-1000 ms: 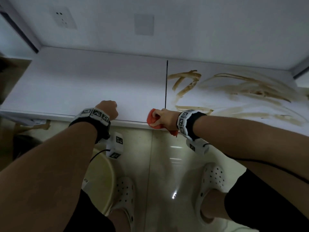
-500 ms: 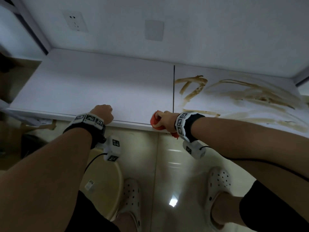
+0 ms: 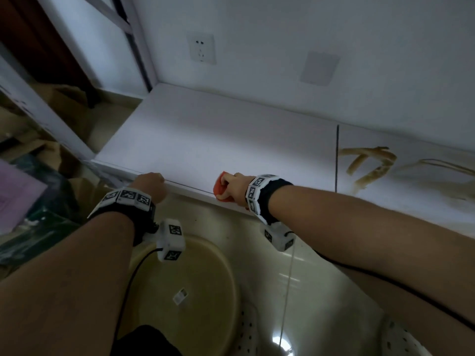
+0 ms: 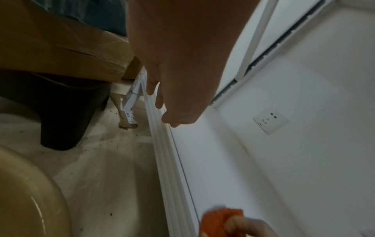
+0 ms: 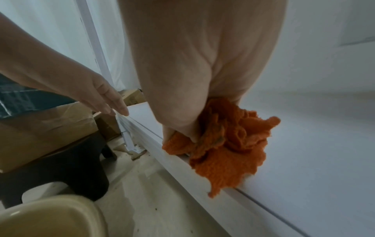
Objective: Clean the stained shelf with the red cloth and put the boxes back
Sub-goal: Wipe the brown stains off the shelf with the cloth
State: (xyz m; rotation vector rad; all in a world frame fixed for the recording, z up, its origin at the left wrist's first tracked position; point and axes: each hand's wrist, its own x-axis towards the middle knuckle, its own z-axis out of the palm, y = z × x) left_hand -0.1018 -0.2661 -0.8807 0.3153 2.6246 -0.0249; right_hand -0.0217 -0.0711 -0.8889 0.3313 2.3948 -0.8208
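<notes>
Red cloth bunched at the front edge of the stained shelf.

The white shelf (image 3: 231, 140) spans the view, brown stains (image 3: 370, 163) smeared over its right section, past a dark seam. A beige basin (image 3: 200, 278) sits on the floor below, cardboard boxes (image 5: 40, 128) to the left. The right hand (image 3: 235, 185) has its fingers (image 5: 182, 128) curled, pinching the crumpled red cloth (image 5: 229, 144) on the shelf's front lip. The left hand (image 3: 151, 186) rests at the same edge, fingers (image 5: 113, 105) straight and together, holding nothing.

Nubbly cloth (image 5: 227, 144), smooth matt shelf (image 3: 218, 140)
</notes>
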